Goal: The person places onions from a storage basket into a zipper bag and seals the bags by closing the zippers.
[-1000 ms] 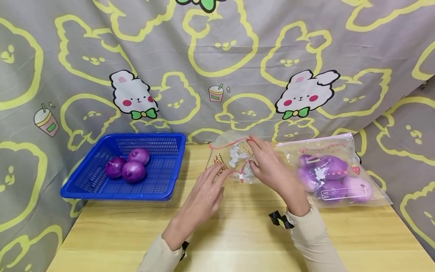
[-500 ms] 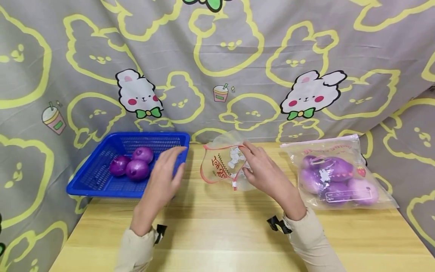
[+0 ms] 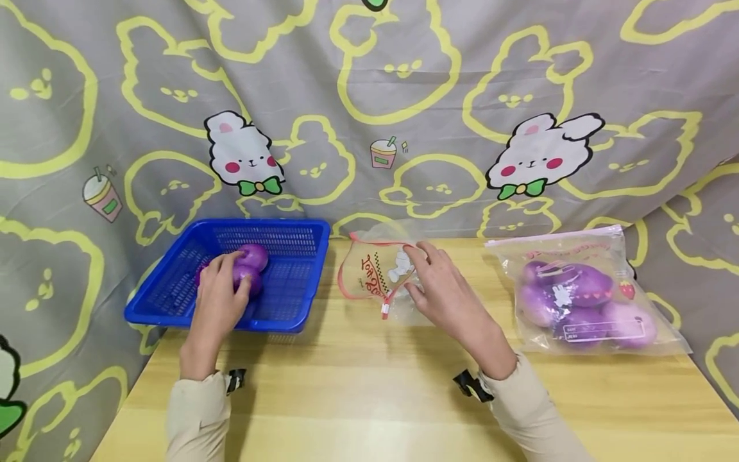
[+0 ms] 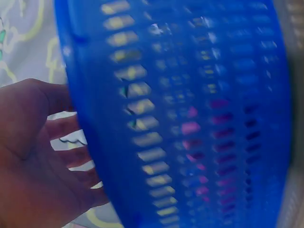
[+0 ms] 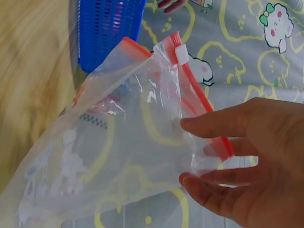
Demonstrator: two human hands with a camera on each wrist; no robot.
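My left hand (image 3: 216, 298) reaches into the blue plastic basket (image 3: 288, 314), over the purple onions (image 3: 254, 256), its fingers spread and bent around them. It partly covers the onions; whether it grips one is hidden. In the left wrist view the basket wall (image 4: 102, 95) blocks the fingertips. Near the table's middle, my right hand (image 3: 453, 295) holds the edge of a clear zip bag (image 3: 360, 276) with a red rim and slider. The right wrist view shows the thumb in front of the plastic (image 5: 137, 123) and some fingers behind it, the bag's mouth apart.
A larger clear zip bag (image 3: 658, 343) with several purple onions (image 3: 591, 282) lies at the right on the wooden table (image 3: 346, 398). A grey patterned curtain (image 3: 323, 77) hangs behind the table.
My left hand has left the small zip bag and moved left into the basket over the onions. The right hand has stayed at the bag, whose mouth gapes wider.
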